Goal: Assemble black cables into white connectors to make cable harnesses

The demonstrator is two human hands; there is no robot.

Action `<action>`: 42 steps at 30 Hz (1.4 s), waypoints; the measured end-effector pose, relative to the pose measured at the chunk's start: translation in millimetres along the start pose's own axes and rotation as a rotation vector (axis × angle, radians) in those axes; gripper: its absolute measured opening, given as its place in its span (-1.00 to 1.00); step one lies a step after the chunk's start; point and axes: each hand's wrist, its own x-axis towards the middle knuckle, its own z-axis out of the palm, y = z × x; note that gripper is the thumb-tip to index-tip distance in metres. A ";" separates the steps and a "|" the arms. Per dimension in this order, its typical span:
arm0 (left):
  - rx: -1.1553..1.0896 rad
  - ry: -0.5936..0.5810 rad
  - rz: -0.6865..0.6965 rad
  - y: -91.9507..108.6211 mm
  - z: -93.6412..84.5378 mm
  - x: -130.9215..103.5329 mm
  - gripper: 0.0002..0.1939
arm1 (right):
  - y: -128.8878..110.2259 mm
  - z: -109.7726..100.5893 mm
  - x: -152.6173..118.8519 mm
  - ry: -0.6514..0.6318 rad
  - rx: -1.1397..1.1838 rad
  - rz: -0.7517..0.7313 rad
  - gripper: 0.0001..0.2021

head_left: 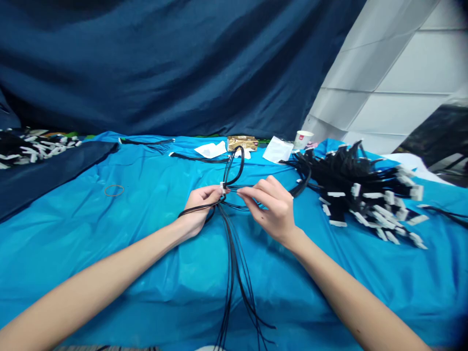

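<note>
A bundle of thin black wires (232,248) with a small white connector (222,188) is between my two hands. My left hand (200,207) pinches the bundle just beside the connector. Some strands loop up above it, some curl around the left hand, and the loose ends hang down over the table's front. To the right of the connector, my right hand (269,204) has thumb and fingertips closed on a few black strands that run out sideways. Exactly how many strands it grips cannot be made out.
Blue sheeting (146,253) covers the table. At right lies a heap of black cables with white connectors (365,195); another pile (40,146) is at far left. A rubber band (114,190), a gold packet (242,143), white packet (278,148) and paper cup (303,140) lie about.
</note>
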 end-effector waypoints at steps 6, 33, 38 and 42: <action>0.033 -0.067 0.005 -1.1 2.1 -1.8 -0.80 | 0.8 3.4 -4.1 -0.021 -0.087 -0.104 -0.93; -0.311 0.078 -0.294 0.1 0.6 6.2 -0.94 | 5.7 3.2 -5.7 0.004 -0.329 -0.287 -0.77; -0.356 0.094 -0.340 2.7 -4.2 8.7 -0.86 | 4.3 1.0 -4.3 -0.087 -0.253 -0.533 -0.81; -0.326 0.107 -0.386 8.2 -3.0 6.8 -0.81 | 3.4 5.1 -6.1 -0.173 -0.117 -0.566 -0.83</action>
